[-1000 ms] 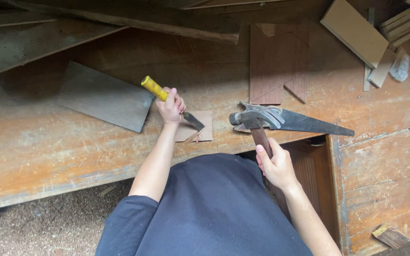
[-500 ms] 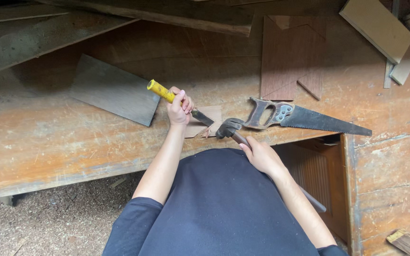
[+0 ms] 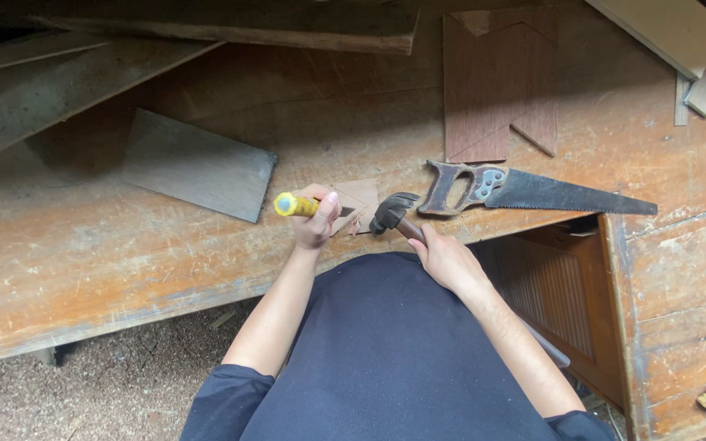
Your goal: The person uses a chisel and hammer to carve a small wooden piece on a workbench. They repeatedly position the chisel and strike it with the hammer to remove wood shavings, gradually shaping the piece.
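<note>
My left hand (image 3: 315, 219) grips a yellow-handled chisel (image 3: 297, 205), its blade hidden behind the hand and pointing toward a small thin wood piece (image 3: 359, 201) on the workbench. My right hand (image 3: 448, 259) holds a hammer by its wooden handle. The dark hammer head (image 3: 390, 213) hovers low over the small wood piece, just right of the chisel. A handsaw (image 3: 533, 192) with a wooden handle lies flat on the bench right of the hammer.
A worn wooden workbench (image 3: 91, 253) spans the view. A grey board (image 3: 198, 165) lies left of the hands, a brown notched panel (image 3: 496, 82) behind the saw, and planks along the back. Sawdust covers the floor (image 3: 83, 392) below.
The hammer has swung left and down from beside the saw handle to the small wood piece. The chisel has tilted so its yellow end faces up.
</note>
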